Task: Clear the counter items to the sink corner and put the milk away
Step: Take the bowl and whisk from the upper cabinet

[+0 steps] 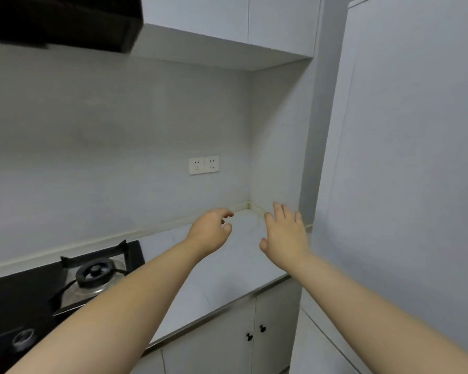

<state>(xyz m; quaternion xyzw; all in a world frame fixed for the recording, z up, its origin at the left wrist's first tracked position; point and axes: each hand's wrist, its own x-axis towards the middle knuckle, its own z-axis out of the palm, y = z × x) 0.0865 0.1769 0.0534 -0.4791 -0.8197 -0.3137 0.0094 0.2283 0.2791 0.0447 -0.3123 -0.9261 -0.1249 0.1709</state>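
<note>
Left hand: fingers loosely curled, holding nothing. Right hand: fingers straight and spread, palm down, holding nothing. Both hands hover over the back corner of the white counter, near each other but apart. A black stove with a burner adjoins the counter on the left. Two wall sockets sit above the hands. Cabinet doors with black knobs close the space below the counter.

White, faintly veined bench, flat and level, just right of the hob and touching its edge; beyond the hob, bounded by a cream strip along the wall.
</note>
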